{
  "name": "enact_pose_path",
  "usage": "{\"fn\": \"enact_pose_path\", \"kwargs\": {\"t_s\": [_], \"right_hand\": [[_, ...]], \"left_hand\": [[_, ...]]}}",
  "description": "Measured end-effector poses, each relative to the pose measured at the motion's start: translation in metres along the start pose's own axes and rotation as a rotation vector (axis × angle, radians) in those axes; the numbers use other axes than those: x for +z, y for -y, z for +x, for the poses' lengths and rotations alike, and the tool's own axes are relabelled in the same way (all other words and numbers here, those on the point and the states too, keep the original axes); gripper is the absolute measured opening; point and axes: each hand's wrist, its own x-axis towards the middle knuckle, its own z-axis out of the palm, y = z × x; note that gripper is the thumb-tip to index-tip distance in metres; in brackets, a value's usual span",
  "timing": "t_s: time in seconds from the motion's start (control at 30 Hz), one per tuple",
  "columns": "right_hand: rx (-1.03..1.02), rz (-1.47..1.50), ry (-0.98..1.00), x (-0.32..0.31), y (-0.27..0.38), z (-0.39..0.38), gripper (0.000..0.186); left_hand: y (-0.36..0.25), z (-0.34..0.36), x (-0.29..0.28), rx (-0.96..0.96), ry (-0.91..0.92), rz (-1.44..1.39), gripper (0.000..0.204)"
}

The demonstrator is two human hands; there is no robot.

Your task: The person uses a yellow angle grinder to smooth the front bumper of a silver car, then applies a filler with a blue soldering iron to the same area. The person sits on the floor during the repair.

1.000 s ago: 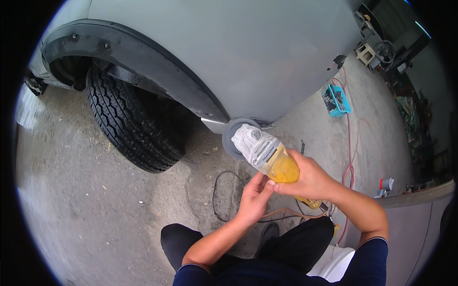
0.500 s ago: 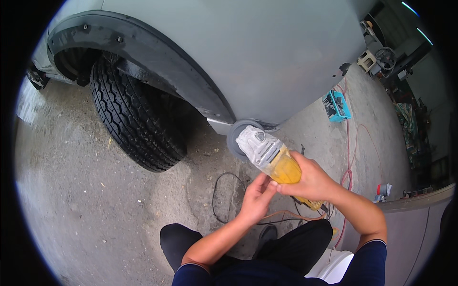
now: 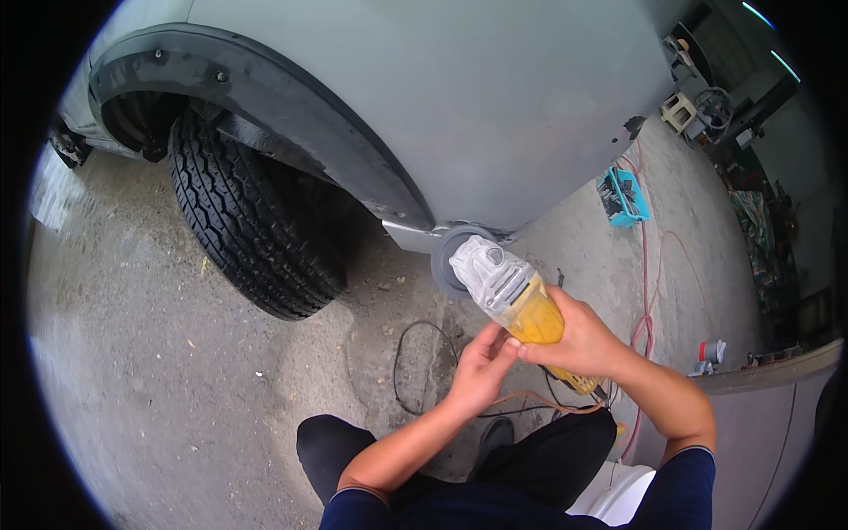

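Note:
A yellow angle grinder (image 3: 535, 316) with a dusty, pale gear head is held out in front of me. My right hand (image 3: 579, 337) wraps around its body from the right. My left hand (image 3: 481, 369) is closed against the underside of the body, its thumb and fingers close to my right fingers. The round grey disc (image 3: 449, 267) at the tool's far end lies at the lower edge of the grey body panel (image 3: 495, 106), just behind the wheel arch. From this angle I cannot tell whether the disc touches the panel.
The black tyre (image 3: 247, 221) stands to the left under a dark arch trim (image 3: 291, 97). A black cord (image 3: 399, 353) loops on the concrete below the grinder. Further right are a red hose (image 3: 647, 291), a turquoise basket (image 3: 632, 205) of tools and a white bucket (image 3: 623, 495).
The grinder and both hands have shifted slightly to the right, the disc moving right along the panel's lower edge. Both hands keep their hold.

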Motion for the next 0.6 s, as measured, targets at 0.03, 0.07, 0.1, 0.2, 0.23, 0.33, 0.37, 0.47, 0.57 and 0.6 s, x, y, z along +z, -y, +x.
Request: {"fn": "enact_pose_path", "kwargs": {"t_s": [0.03, 0.07, 0.1, 0.2, 0.23, 0.33, 0.37, 0.47, 0.57, 0.6], "right_hand": [[0.004, 0.002, -0.005, 0.000, -0.002, -0.002, 0.063], [0.009, 0.005, -0.010, 0.000, -0.003, -0.003, 0.063], [0.019, 0.012, -0.007, -0.001, -0.005, -0.004, 0.063], [0.039, 0.031, -0.007, -0.003, -0.009, -0.006, 0.063], [0.040, 0.035, -0.012, -0.003, -0.012, -0.007, 0.063], [0.030, 0.065, -0.020, -0.003, -0.024, -0.010, 0.065], [0.023, 0.079, -0.021, -0.003, -0.027, -0.010, 0.065], [0.049, 0.075, -0.043, -0.003, -0.031, -0.014, 0.066], [0.021, 0.149, -0.081, -0.002, -0.043, -0.018, 0.066], [0.030, 0.141, -0.070, -0.004, -0.045, -0.019, 0.066]], "left_hand": [[0.000, 0.000, 0.001, -0.004, 0.006, -0.003, 0.048], [0.002, 0.001, 0.001, -0.005, 0.008, 0.006, 0.047], [0.004, 0.001, 0.002, -0.006, 0.010, 0.016, 0.047], [0.006, 0.001, 0.003, -0.019, 0.014, 0.025, 0.047], [0.006, 0.002, 0.004, -0.025, 0.015, 0.025, 0.047], [0.012, 0.003, 0.004, -0.042, 0.039, 0.019, 0.048], [0.013, 0.003, 0.006, -0.046, 0.034, 0.020, 0.048], [0.014, 0.004, 0.009, -0.065, 0.028, 0.035, 0.047], [0.016, 0.006, 0.011, -0.091, 0.039, 0.064, 0.046], [0.017, 0.006, 0.011, -0.096, 0.039, 0.066, 0.046]]}}
